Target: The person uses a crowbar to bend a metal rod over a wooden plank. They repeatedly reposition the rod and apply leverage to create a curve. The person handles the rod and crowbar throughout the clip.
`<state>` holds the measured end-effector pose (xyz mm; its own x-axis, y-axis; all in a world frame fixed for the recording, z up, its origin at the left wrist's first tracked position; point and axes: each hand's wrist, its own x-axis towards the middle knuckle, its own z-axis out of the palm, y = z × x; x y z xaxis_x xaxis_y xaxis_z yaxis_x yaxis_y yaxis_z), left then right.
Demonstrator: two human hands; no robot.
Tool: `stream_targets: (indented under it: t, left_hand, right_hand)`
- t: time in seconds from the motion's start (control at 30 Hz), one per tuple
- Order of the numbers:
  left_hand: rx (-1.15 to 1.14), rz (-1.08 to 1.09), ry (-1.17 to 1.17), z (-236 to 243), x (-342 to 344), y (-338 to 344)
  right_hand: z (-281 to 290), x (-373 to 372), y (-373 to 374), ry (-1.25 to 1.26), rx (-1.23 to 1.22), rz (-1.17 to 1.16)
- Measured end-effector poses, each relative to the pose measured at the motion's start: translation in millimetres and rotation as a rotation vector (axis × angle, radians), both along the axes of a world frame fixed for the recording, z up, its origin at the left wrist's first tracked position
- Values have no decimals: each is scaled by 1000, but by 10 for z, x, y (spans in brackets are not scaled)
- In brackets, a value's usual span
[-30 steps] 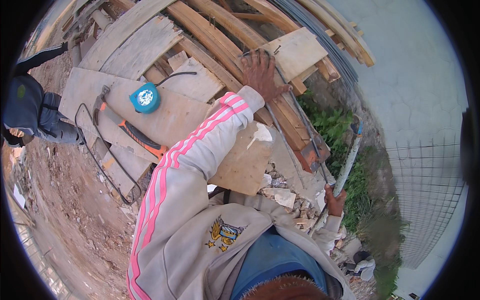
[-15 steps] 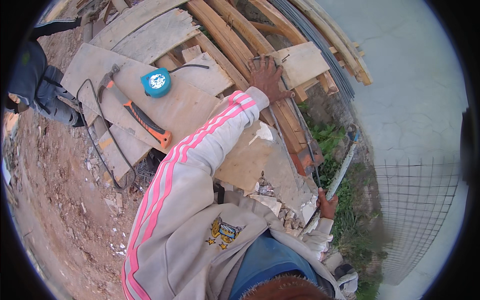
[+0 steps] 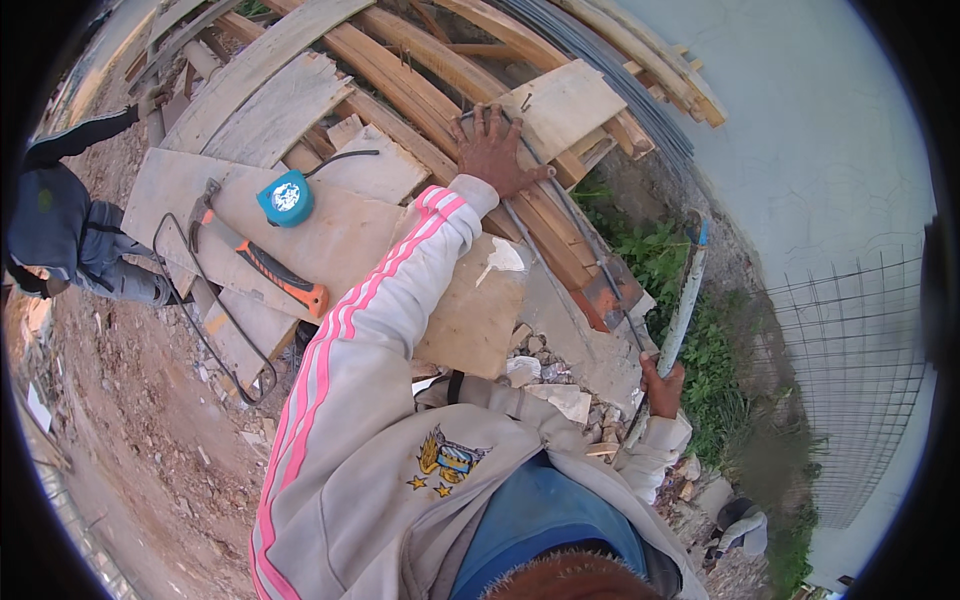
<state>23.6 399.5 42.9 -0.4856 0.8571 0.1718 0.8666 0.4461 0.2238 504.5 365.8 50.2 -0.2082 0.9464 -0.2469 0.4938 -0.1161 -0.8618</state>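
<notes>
Two hands: left hand (image 3: 490, 155) spread over timber (image 3: 560, 240), right hand (image 3: 662, 385) gripping pipe (image 3: 682, 310)
Pipe: barely moved against timber
Work: seemingly a steady hold

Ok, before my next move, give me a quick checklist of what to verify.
1. Left hand braced: ok, spread on the timber.
2. Right hand closed on the pale tube: ok, its grip is near the lower end.
3. Rod held firmly: cannot tell, pressure doesn't show.
4. Hands covered: not ok, both bare.
5. Hammer and tape measure apart from the hands: ok, both lie on a board.
6. Co-worker apart from the hands: ok, off to the left.
</notes>
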Motion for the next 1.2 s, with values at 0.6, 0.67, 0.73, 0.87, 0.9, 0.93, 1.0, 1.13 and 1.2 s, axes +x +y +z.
stream_targets:
  t: [0.6,0.67,0.73,0.87,0.9,0.93,1.0,1.13,1.2]
  left_hand:
    - [9,-37,94,-135,-66,129]
    - [14,-33,97,-140,-66,140]
    - [16,-33,90,-169,-57,172]
    - [3,5,118,-187,-45,200]
    - [-3,9,116,-174,-40,198]
    - [-10,14,114,-166,-33,197]
    - [-11,11,123,-171,-24,212]
    - [-22,13,137,-192,-39,223]
    - [-37,17,142,-179,-15,202]
  right_hand:
    - [-105,-55,-97,-84,86,-98]
    - [-99,-65,-109,-82,67,-106]
    - [-108,-65,-133,-71,93,-108]
    - [-115,-88,-167,-63,128,-120]
    - [-92,-99,-176,-71,109,-129]
    - [-77,-103,-182,-89,112,-130]
    - [-55,-114,-194,-123,119,-130]
    - [-54,-144,-215,-119,153,-137]
    - [-95,-119,-203,-122,153,-139]
